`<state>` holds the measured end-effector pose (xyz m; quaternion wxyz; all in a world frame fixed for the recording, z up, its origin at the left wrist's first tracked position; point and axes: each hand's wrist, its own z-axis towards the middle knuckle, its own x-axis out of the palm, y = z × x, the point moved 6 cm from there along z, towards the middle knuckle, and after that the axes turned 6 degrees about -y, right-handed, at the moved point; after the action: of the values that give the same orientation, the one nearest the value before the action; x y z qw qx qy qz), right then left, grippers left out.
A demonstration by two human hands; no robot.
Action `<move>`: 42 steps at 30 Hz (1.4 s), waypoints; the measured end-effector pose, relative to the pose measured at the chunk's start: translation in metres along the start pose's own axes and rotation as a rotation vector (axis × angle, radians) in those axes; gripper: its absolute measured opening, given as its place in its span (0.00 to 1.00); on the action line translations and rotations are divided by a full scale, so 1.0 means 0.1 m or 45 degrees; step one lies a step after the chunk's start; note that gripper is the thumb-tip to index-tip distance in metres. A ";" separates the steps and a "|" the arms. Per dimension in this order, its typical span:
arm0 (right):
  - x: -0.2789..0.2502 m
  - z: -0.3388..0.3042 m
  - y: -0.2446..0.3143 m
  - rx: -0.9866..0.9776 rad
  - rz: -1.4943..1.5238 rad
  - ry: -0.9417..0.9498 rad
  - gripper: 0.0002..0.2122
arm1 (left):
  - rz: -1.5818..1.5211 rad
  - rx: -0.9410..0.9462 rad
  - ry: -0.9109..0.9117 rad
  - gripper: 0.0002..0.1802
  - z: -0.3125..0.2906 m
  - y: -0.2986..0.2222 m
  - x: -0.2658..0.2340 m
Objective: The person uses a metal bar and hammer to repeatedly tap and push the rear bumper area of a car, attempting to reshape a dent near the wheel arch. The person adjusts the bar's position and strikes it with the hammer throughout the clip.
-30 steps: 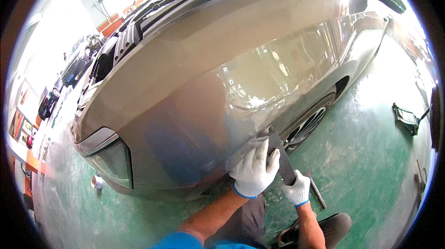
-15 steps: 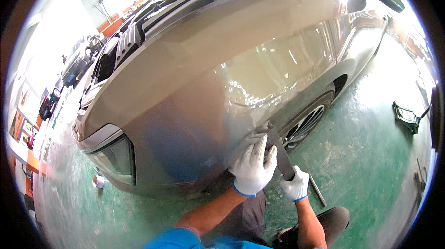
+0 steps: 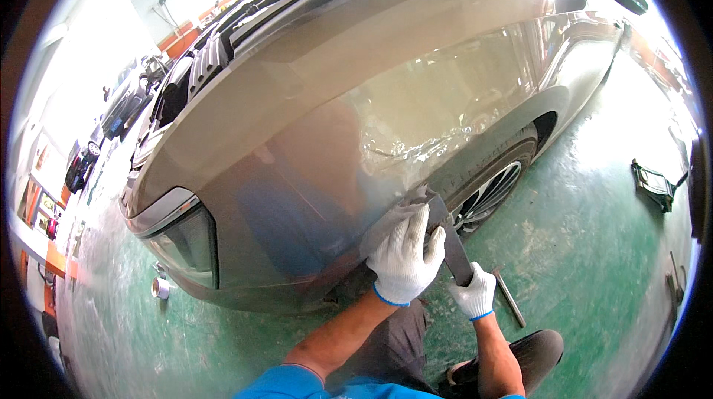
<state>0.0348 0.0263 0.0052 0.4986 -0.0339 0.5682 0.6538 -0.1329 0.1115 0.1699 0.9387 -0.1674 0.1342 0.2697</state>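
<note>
With the underside of your left hand [image 3: 405,265] hidden, I cannot tell whether it grips anything (its fingers point up along the bumper [image 3: 297,213]), while your right hand [image 3: 474,293] clasps the bar [image 3: 457,254], which slants up-left from that grip.

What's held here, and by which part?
A dark strip, by its near end in the right grip; whether the left grip holds its far end can't be told.
</note>
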 end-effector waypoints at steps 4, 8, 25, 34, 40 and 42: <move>0.04 0.05 -0.04 0.009 0.019 0.044 0.11 | -0.007 -0.032 0.007 0.30 -0.05 0.02 0.00; 0.05 0.06 -0.08 -0.037 0.041 -0.030 0.12 | -0.057 -0.138 0.079 0.31 -0.04 0.01 -0.01; 0.06 -0.10 -0.40 0.326 0.996 0.568 0.18 | -0.085 0.793 1.164 0.08 -0.94 -0.55 1.17; 0.06 -1.33 -3.87 0.916 -1.079 0.541 0.13 | -0.061 0.952 0.987 0.06 -0.86 -0.61 1.03; 0.37 -1.41 -4.24 0.593 -1.166 0.437 0.11 | -0.175 0.947 0.923 0.06 -0.80 -0.63 1.00; 0.34 -1.19 -4.05 0.429 -1.115 0.181 0.13 | -0.130 0.924 0.953 0.06 -0.82 -0.64 0.97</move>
<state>0.2352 -0.1030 -0.3453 0.6857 -0.2337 0.6314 0.2767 -0.0317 0.0737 0.0778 0.8361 0.0775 0.5369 0.0814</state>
